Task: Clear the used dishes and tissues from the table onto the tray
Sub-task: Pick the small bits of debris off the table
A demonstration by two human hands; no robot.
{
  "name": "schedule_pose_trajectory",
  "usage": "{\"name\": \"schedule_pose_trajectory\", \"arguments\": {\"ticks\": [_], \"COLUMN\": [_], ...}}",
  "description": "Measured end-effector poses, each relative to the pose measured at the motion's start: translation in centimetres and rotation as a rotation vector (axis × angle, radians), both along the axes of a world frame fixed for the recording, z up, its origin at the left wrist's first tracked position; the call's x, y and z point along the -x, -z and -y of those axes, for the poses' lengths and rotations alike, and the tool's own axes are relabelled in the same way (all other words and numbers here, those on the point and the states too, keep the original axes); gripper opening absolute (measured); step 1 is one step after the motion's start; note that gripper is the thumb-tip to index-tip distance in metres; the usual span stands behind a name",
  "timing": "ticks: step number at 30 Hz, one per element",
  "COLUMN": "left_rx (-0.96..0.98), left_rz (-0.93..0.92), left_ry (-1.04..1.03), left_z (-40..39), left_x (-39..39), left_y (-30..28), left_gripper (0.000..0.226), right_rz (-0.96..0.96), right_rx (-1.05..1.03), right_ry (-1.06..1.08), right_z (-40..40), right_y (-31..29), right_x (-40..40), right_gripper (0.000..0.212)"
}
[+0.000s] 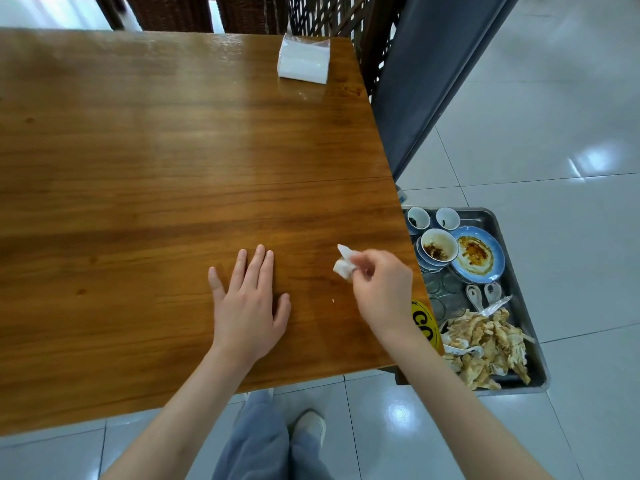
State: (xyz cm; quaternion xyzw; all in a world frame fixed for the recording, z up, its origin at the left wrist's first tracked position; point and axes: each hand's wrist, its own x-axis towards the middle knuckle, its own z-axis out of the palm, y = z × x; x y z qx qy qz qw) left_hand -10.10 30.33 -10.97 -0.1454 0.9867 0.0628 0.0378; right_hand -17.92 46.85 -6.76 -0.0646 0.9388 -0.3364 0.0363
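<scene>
- My left hand [247,308] lies flat on the glossy brown wooden desk [156,174], fingers straight and a little spread, holding nothing.
- My right hand [379,285] is just to the right of it, near the desk's right edge, with its fingers curled in a pinch round a small crumpled white tissue [344,264]; the tissue sticks out to the left of my fingertips, and I cannot tell whether it touches the wood.
- A tiny pale crumb [333,301] lies on the desk between my two hands.
- Far ahead of my right hand, at the far right corner of the desk, sits a clear-wrapped pack of white paper napkins [304,60].
- Under my right forearm a round yellow sticker with black letters [425,322] shows at the desk's edge.
- To the right of my right hand, lower than the desk top, is a rectangular grey metal tray [526,306].
- On the tray's far end stand two small white cups [433,218]; nearer are a stained white bowl on a stack of blue-rimmed bowls [438,247] and a sauce-smeared blue round plate [479,254].
- Beside those lie clear glasses [445,284] and two white ceramic spoons [483,294].
- The tray's near end holds a heap of soiled, brown-stained tissues [488,344].
</scene>
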Motion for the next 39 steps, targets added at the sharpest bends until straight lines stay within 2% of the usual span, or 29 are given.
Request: {"name": "schedule_pose_trajectory", "arguments": {"ticks": [3,6,11,16,20,23,26,31,35,39], "left_rx": [0.01,0.009,0.005,-0.015,-0.017,-0.008,-0.008,-0.019,-0.069,-0.072], "left_rz": [-0.004,-0.007,-0.004,-0.007,-0.004,-0.001,0.0,-0.008,-0.035,-0.045], "left_ry": [0.003,0.001,0.007,0.006,0.0,-0.001,-0.005,0.001,0.001,-0.038], "left_z": [0.0,0.0,0.0,0.0,0.1,0.1,0.0,0.2,0.3,1.7], "left_x": [0.0,0.0,0.0,0.0,0.0,0.1,0.1,0.0,-0.2,-0.9], "left_y": [0.0,0.0,-0.2,-0.2,-0.1,0.0,0.0,0.1,-0.1,0.2], "left_gripper": [0.069,0.067,0.067,0.066,0.066,0.066,0.066,0.066,0.068,0.073], "right_rz": [0.023,-0.009,-0.045,0.025,0.099,0.0,-0.019,-0.114,-0.213,-0.146], "right_rx": [-0.08,-0.17,-0.142,-0.135,-0.078,-0.071,-0.227,-0.288,-0.261,-0.168], "right_ry": [-0.081,-0.215,-0.466,-0.587,-0.518,-0.427,-0.432,-0.444,-0.51,-0.318], "right_z": [0.5,1.1,0.4,-1.5,-2.2,-1.8,-1.4,-2.4,-4.2,-6.1], "right_y": [0.7,1.5,1.6,1.5,1.1,0.9,1.1,1.0,1.1,0.9], "right_x": [1.9,1.0,-2.8,-3.5,-3.1,-3.2,-3.6,-5.0,-5.7,-4.3], "right_gripper": [0.03,0.029,0.027,0.021,0.02,0.008,0.036,0.025,0.033,0.03]}}
